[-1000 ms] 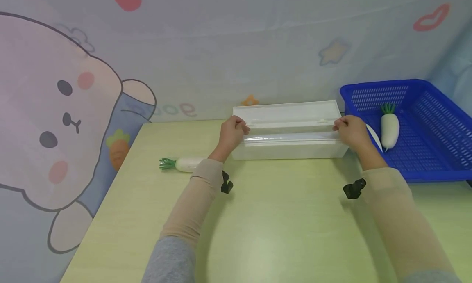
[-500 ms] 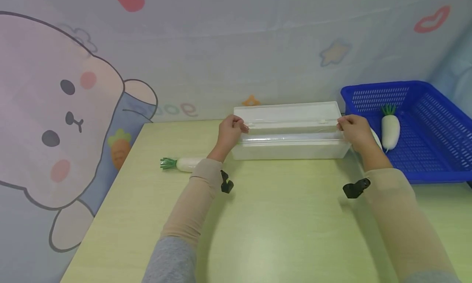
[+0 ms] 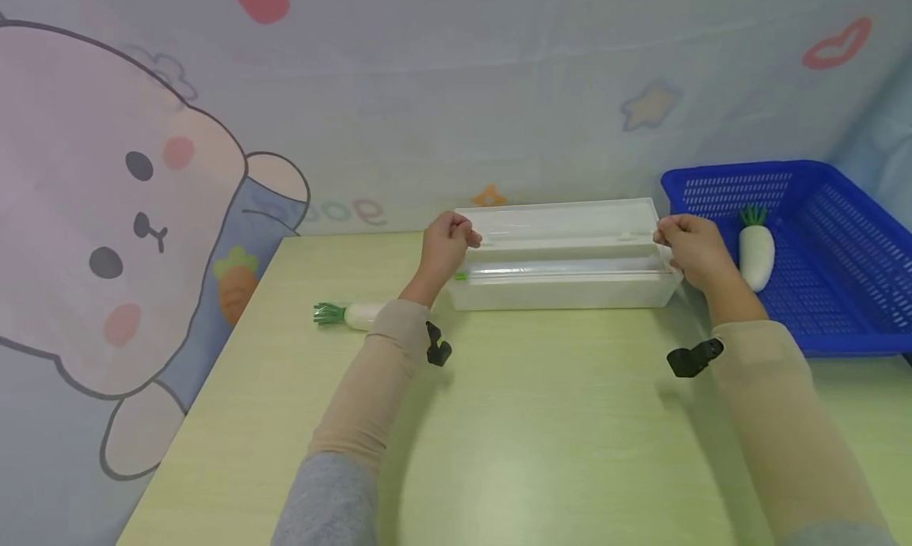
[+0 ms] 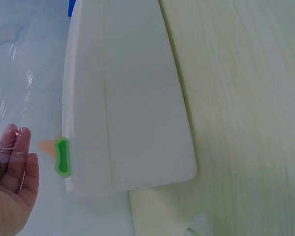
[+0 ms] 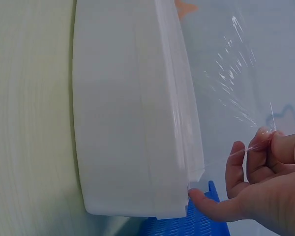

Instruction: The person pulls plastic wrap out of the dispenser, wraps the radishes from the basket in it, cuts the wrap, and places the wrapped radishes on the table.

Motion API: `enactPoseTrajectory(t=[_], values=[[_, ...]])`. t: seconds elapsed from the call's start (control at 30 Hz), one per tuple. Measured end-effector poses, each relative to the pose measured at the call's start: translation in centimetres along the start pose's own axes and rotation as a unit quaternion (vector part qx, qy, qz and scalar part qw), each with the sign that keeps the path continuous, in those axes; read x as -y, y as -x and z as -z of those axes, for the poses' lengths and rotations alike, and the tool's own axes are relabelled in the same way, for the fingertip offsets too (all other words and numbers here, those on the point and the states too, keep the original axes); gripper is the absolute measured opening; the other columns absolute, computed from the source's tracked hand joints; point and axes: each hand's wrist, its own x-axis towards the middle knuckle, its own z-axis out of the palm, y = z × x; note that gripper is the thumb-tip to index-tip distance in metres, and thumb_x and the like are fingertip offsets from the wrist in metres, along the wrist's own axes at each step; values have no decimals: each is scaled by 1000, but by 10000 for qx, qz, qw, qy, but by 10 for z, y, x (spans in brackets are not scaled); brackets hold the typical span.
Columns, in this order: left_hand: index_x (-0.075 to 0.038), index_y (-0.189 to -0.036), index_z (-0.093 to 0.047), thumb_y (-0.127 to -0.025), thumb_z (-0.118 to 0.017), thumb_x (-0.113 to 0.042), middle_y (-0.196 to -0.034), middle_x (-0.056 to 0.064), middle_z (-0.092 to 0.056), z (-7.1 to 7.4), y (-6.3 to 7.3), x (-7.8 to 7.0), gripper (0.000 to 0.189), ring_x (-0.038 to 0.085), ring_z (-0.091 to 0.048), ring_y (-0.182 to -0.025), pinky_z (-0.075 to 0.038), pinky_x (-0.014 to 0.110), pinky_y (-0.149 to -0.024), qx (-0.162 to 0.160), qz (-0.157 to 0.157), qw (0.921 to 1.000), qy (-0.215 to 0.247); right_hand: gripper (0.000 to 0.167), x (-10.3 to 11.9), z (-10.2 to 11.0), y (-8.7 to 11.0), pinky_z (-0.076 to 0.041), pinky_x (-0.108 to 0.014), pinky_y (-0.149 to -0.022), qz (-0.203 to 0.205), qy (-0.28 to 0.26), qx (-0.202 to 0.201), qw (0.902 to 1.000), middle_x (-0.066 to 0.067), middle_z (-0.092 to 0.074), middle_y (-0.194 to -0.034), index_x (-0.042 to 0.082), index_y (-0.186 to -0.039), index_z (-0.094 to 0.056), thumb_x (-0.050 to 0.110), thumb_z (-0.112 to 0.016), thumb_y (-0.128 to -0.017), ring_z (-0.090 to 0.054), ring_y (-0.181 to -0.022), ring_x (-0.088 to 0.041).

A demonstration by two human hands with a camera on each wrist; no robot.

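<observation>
Head view: a left hand (image 3: 445, 251) and right hand (image 3: 695, 251) flank an open white box (image 3: 563, 293) on the worktop (image 3: 541, 419). Left wrist: fingers (image 4: 32, 172) apparently pinch clear film (image 4: 28, 81) above the box. Right wrist: the right hand's fingers pinch the film.

We have the widest room to pass on the bare stretch of table (image 3: 541, 427) between the two forearms, up to the front of the white box (image 3: 563, 294). A black mount (image 3: 438, 346) juts into that lane from the left wrist, and another from the right. Behind the box, its open lid (image 3: 556, 218) and the cloth backdrop (image 3: 427, 119) stop us. Clear film (image 5: 231, 69), pinched by the left hand (image 3: 443, 251) and the right hand (image 3: 694, 249), bars us between them. The blue basket (image 3: 855, 344) crowds the box's right end; leftward, we must skirt a radish (image 3: 362, 316).
</observation>
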Motion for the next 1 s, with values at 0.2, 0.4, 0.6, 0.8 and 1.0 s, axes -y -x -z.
enactPoseTrajectory(t=[0.2, 0.4, 0.6, 0.8, 1.0], values=[[4, -103, -57, -101, -48, -7, -90, 17, -69, 3, -5, -7, 15, 26, -69, -83, -53, 30, -77, -58, 29, 10000, 40, 49, 6, 1, -3, -38, -52, -104, 41, 60, -5, 10000, -14, -46, -124, 0, -127, -44, 40, -27, -105, -37, -127, -33], [9, -107, -56, -101, -47, -6, -88, 16, -68, 5, -8, -13, 19, 27, -68, -82, -53, 36, -79, -125, 48, 9998, 157, 46, 14, 3, -5, -35, -54, -106, 161, 152, -34, 9997, -14, -45, -123, 1, -122, -46, 40, -28, -105, -37, -124, -35], [11, -109, -55, -101, -47, -5, -86, 14, -67, 8, -10, -19, 19, 25, -67, -79, -52, 42, -83, -93, 101, 9992, 376, 49, 19, 5, -6, -34, -51, -106, 251, 253, -73, 9993, -14, -48, -121, 0, -127, -46, 40, -28, -105, -38, -123, -36], [7, -108, -56, -101, -47, -6, -89, 15, -68, 11, -10, -25, 18, 26, -68, -82, -53, 41, -82, -75, 54, 9995, 302, 44, 26, 6, -5, -44, -35, -92, 381, 378, -196, 9984, -7, -54, -109, 2, -122, -48, 38, -30, -105, -49, -103, -21], [5, -105, -56, -101, -46, -5, -89, 14, -68, 14, -11, -31, 15, 25, -68, -82, -53, 33, -77, -54, -5, 9996, 290, 44, 32, 10, -5, -45, -20, -81, 440, 392, -220, 9980, -5, -53, -105, 0, -126, -47, 36, -31, -105, -51, -95, -16]])
